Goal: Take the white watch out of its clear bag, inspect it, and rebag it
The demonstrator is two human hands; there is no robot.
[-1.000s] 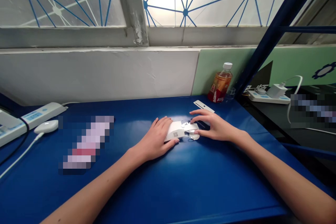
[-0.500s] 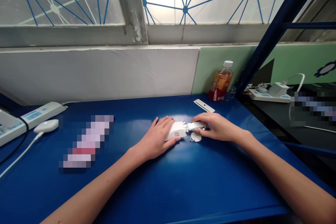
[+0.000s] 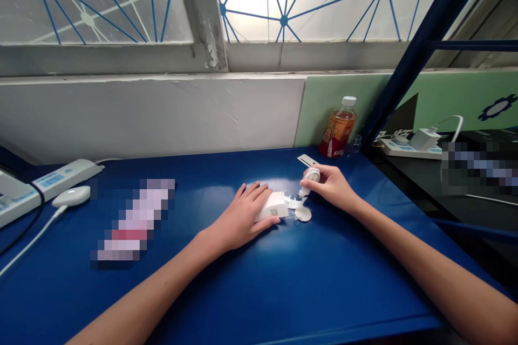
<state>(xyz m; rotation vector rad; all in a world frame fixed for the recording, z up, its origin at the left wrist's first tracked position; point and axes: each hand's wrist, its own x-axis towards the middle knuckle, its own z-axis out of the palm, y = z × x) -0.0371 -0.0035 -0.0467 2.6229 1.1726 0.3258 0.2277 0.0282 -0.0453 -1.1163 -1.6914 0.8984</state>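
Desk (image 3: 243, 291), far left: white power strip (image 3: 54, 179) with blue markings, slanting up toward far edge. Just right of it, rounded white gadget (image 3: 73, 195), white cable (image 3: 32, 242) trailing off toward near-left corner. Next, left half of desk, long pixelated thing (image 3: 135, 221), slanted; masked, can't identify.

Then left hand (image 3: 243, 215), palm down over left end of white box (image 3: 278, 205), fingers across top, thumb along near side; grip clasping box against desk. Box right of desk's middle, nearer far edge than near edge, square code on side facing near edge. At box's right end, thin white pieces (image 3: 293, 203), too small to sort out. Round white disc (image 3: 303, 214) just beside these, flat on desk.

Right hand (image 3: 332, 186): grip pinching small white item (image 3: 312, 174) with round face, thumb against fingers, lower end down by white pieces; touching or apart, can't tell. Toward far edge, pale flat strip (image 3: 305, 159) with dark slot, partly hidden by hand.

Near far-right corner: upright bottle (image 3: 339, 130), white cap, orange-red label. Small clear object (image 3: 355, 144) just right. Past right edge, beyond blue post (image 3: 408, 67): second power strip (image 3: 408, 150), white plug (image 3: 424, 139) in it.
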